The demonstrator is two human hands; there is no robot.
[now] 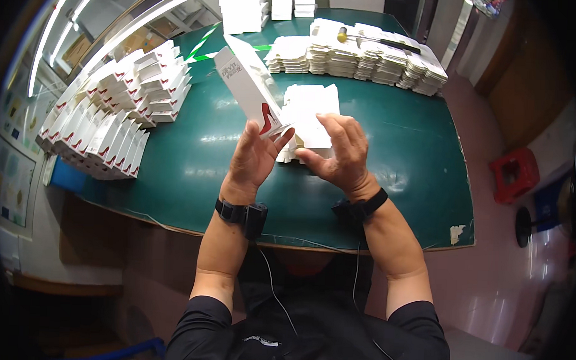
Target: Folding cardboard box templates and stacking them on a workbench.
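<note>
My left hand (252, 154) grips the lower end of a tall white carton (245, 86) with a red high-heeled shoe printed near its bottom. The carton is unfolded into a box shape and tilts up to the left, with a flap standing out at its top. To its right, my right hand (345, 149) hovers with thumb and fingers apart and nothing between them. Below and beyond the hands lies a pile of flat white cartons (313, 108) on the green table. Black bands with small boxes circle both wrists.
Erected white cartons (112, 120) stand stacked at the table's left. Flattened carton piles (333, 58) line the back right, with a yellow-and-black hammer-like tool (375, 41) on top. More white stacks (240, 12) stand at the far edge. A red stool (515, 175) is on the floor at right.
</note>
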